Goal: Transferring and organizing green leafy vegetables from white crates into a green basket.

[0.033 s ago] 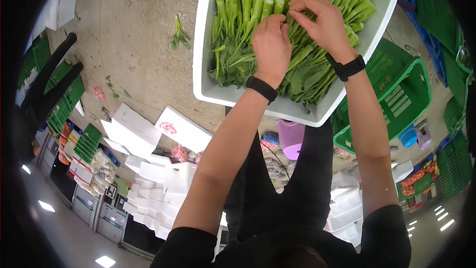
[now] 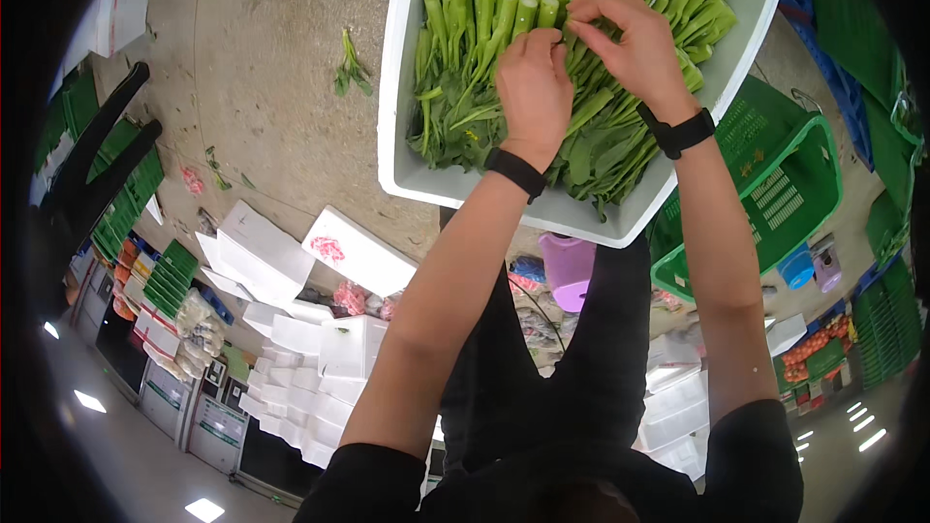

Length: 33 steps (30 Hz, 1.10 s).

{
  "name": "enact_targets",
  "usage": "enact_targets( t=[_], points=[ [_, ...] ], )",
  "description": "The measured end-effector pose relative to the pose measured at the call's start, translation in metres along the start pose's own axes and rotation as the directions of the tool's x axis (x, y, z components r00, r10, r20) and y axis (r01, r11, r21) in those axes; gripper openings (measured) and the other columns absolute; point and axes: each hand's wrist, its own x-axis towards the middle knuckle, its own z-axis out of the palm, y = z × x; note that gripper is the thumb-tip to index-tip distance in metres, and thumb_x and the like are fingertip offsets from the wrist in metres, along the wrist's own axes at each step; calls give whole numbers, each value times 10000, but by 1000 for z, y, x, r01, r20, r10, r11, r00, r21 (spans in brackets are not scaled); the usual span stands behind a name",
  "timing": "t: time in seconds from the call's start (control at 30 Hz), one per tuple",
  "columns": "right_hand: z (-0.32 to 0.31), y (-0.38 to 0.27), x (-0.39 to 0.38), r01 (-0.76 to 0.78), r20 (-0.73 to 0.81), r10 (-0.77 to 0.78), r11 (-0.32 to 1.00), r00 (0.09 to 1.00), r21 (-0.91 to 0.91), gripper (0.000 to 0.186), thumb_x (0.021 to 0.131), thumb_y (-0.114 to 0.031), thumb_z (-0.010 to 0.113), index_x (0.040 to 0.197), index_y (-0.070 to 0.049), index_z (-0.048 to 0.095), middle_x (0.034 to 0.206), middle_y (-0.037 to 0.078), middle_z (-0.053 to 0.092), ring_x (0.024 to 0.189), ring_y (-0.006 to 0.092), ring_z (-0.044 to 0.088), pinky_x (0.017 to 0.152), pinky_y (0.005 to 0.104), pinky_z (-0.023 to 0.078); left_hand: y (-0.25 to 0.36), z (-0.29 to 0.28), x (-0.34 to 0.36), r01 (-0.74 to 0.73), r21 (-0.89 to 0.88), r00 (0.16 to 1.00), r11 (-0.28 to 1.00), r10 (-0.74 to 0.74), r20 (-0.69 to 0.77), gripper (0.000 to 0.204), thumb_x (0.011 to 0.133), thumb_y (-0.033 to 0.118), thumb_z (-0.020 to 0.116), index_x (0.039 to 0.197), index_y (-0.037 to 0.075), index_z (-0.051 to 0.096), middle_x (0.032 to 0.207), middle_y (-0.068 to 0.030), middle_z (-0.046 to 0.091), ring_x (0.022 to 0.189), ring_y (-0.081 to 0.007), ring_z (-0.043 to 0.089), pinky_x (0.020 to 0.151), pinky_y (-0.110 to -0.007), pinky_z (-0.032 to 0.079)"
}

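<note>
Leafy green stems point(image 2: 460, 24) fill the white foam box point(image 2: 387, 126), packed in rows, cut ends up top, leaves spilling toward the near wall! Off to the right, the green basket point(image 2: 825, 160) shows a yellowish printed mark point(image 2: 752, 166) on its side, too small to make out. Compared with the earlier frame, barely a flicker: both hands keep their pose over the stems. Left hand point(image 2: 533, 92) is curled, fingers narrow; right hand point(image 2: 635, 44) arches in, thumb and fingers close together beside it. Are they pinching something slim? Can't tell! Over on the floor point(image 2: 281, 87), a loose sprig point(image 2: 351, 68) lies left of the box.
</note>
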Motion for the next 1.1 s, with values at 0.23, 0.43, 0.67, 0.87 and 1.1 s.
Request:
enact_targets(
  t=[0.23,0.43,0.67,0.87,1.1],
  points=[
    [9,0,5,162,-13,-171,953,985,-255,90,778,-152,738,855,-134,695,772,3,657,787,211,598,744,342,448,-2,-17,1,32,-66,991,997,-41,-131,61,841,18,654,898,37,654,841,-131,639,708,-307,624,635,-384,493],
    [16,2,7,331,-2,-376,817,927,-472,121,785,-128,725,899,-147,690,855,-15,664,808,180,593,756,340,433,-8,-21,11,71,-12,974,997,-72,-216,49,870,61,663,911,35,657,829,-123,632,714,-307,622,638,-365,496],
    [17,1,12,349,-15,-382,861,924,-369,113,819,-105,683,928,-124,661,847,28,644,809,224,588,763,365,434,-18,-21,25,-116,107,973,987,134,-186,75,890,57,607,962,48,627,864,-138,626,781,-326,608,700,-392,498],
    [107,-119,-20,59,38,-60,998,998,2,189,869,-86,606,1049,-82,662,921,101,656,855,297,603,771,391,477,-123,-199,-3,262,-167,838,951,-310,-449,212,939,-24,529,1127,-12,625,978,-106,685,840,-173,659,770,-300,529],
    [254,-202,-72,75,468,-77,997,880,24,730,741,-71,643,1438,-157,446,1521,137,331,1371,323,331,1002,539,315,-247,-341,-99,550,782,713,293,-653,-256,621,822,138,640,1420,111,473,1502,-229,361,1377,-422,346,1127,-475,280]
  ],
)
